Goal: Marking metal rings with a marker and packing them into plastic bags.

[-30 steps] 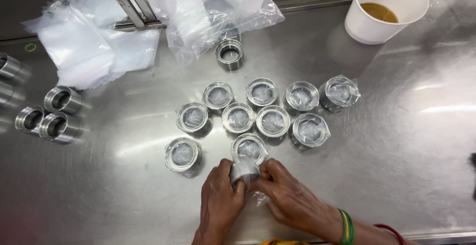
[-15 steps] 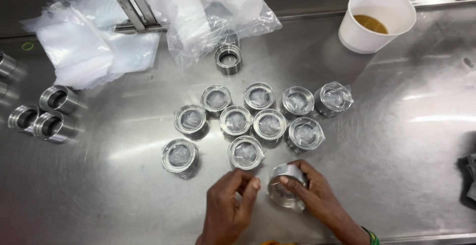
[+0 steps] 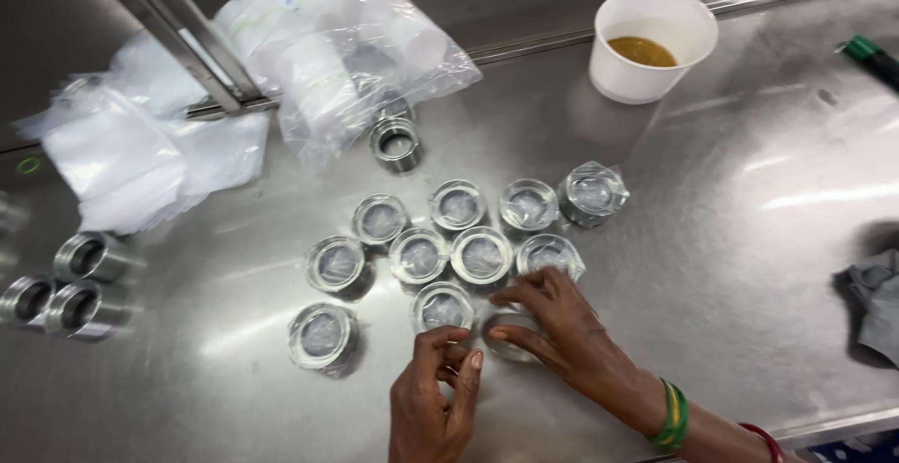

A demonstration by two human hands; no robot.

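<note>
My right hand [image 3: 562, 337] covers a short, plastic-wrapped metal cylinder [image 3: 508, 335] standing upright on the steel tabletop [image 3: 730, 238], fingers curled round its rim in a closing grip. My left hand [image 3: 440, 397] hangs just beside it, empty, fingers loosely bent. The other wrapped cylinders [image 3: 482, 255] stand just beyond my right grip.
</note>
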